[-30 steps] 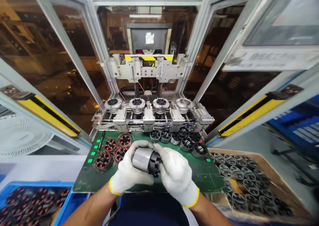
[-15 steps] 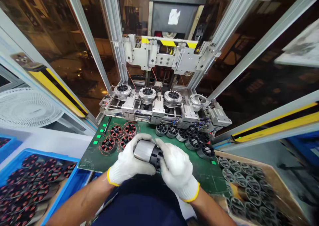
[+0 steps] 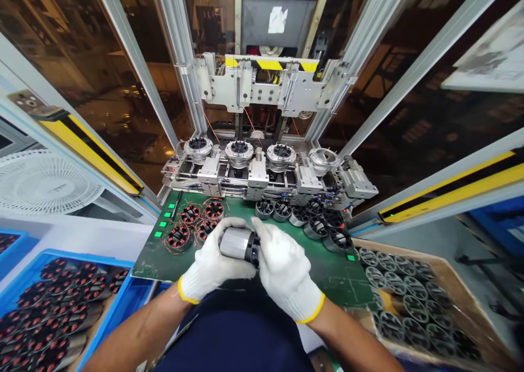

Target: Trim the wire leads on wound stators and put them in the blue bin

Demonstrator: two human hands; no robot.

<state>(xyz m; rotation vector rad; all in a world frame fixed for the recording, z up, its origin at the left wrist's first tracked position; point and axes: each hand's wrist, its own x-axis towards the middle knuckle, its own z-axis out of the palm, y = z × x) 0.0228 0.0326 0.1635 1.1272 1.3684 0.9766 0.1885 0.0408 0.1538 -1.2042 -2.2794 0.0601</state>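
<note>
My left hand, in a white knit glove, wraps round a silver stator core lying on its side above the green tabletop. A black plastic insulator with prongs sits at the core's right end. Against that black end, the curled fingers of my right hand, gloved too, are closed; the fingertips are partly hidden. Just beyond my left hand are several stators wound with copper wire. Further right stands a group of unwound stator cores with black insulators.
A winding machine with round holders spans the table's far edge; its rightmost holder is an open ring. A blue bin of wound stators is at left, a carton of bare cores at right. Yellow-black guards flank the sides.
The black insulator now sticks out less from the core's right end. My right hand has shifted slightly and its fingers bear on that end. The view has moved a little.
</note>
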